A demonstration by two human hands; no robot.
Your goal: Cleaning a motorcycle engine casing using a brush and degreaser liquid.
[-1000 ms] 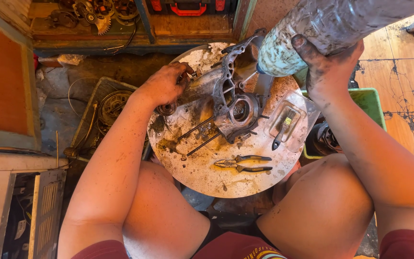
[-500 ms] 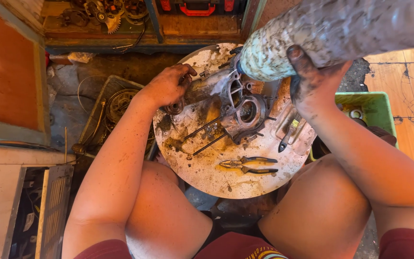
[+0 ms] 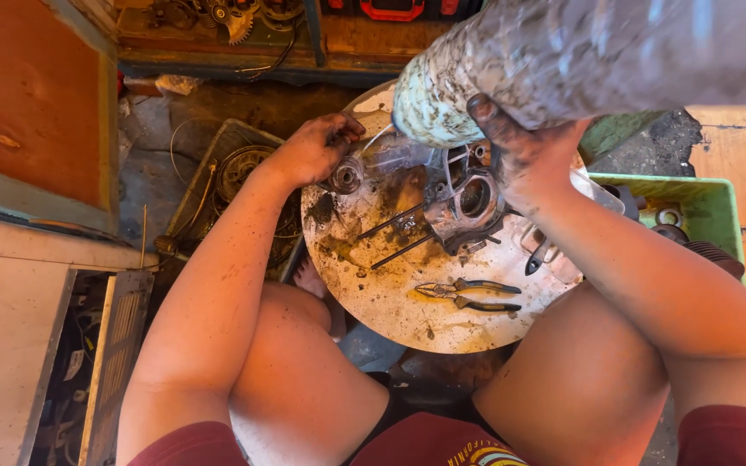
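A greasy metal engine casing lies on a round, stained work board between my knees. My left hand rests on the casing's left end, fingers curled around a small round metal part. My right hand grips a large dirty plastic bottle, raised close to the camera with its bottom end over the casing. A pair of pliers lies on the board in front of the casing. Two thin rods lie left of it.
A green plastic crate with metal parts stands at the right. A wire tray holding a round gear sits left of the board. Sprockets and parts lie on a wooden shelf at the top. A wooden panel stands at the left.
My right hand has lifted the bottle higher and nearer the camera, swinging it more level over the casing. My left hand stays on the casing's left end.
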